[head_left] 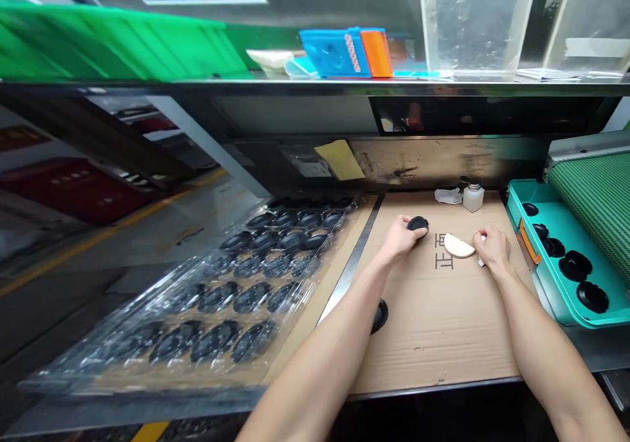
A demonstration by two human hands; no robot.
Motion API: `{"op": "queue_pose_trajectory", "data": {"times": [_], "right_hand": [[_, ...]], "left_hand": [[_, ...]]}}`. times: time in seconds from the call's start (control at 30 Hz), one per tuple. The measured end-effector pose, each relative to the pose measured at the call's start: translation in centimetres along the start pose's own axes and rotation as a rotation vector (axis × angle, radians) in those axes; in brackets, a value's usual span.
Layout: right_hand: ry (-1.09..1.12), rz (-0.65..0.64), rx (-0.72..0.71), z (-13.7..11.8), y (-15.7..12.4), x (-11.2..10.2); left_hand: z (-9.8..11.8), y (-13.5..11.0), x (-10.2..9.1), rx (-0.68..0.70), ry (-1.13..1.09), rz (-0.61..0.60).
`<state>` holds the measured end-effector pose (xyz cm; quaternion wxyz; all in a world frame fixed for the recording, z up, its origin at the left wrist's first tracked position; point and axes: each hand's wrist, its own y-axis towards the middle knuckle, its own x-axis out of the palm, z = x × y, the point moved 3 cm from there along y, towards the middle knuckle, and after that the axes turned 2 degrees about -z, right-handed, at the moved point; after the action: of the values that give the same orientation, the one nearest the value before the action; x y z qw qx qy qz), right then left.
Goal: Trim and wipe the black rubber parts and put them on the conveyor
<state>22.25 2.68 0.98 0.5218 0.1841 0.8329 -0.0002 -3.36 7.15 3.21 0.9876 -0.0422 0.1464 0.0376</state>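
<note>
My left hand (399,239) is closed on a small round black plastic part (418,225), held by its edge above the cardboard. To its right, my right hand (493,247) is closed, and a bit of a crumpled white wipe (482,261) shows at its fingers. Between the hands lies a cream-coloured half-round piece (458,246) on the cardboard sheet (443,337), close to my right fingertips. Another black part (380,316) lies by my left forearm, which partly hides it.
At left, a clear plastic tray (275,291) holds rows of black parts. A teal bin (556,291) with several black parts stands at right, beside a green conveyor belt (595,192). A small white bottle (473,197) and crumpled paper (447,196) sit behind. A shelf (315,88) crosses above.
</note>
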Motion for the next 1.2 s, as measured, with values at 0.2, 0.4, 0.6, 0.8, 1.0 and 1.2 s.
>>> {"op": "queue_pose_trajectory", "data": {"times": [0.2,0.4,0.6,0.8,1.0,1.2], "right_hand": [[0.032,-0.026,0.005,0.2,-0.2,0.3],[0.025,-0.025,0.009,0.4,-0.1,0.4],[0.025,-0.012,0.016,0.5,0.1,0.3],[0.025,-0.002,0.025,0.4,0.3,0.2],[0.026,0.012,0.015,0.4,0.4,0.2],[0.038,0.025,0.015,0.4,0.5,0.2]], "left_hand": [[1.8,-2.1,-4.1,0.636,0.338,0.089],[2.0,-7.9,-4.4,1.225,0.469,0.356],[1.6,-9.8,-5.1,1.315,0.616,0.471],[1.6,-10.5,-5.7,1.319,0.629,0.429],[1.5,-9.8,-5.5,1.242,0.598,0.347],[1.1,-8.8,-5.2,1.110,0.623,0.293]]}}
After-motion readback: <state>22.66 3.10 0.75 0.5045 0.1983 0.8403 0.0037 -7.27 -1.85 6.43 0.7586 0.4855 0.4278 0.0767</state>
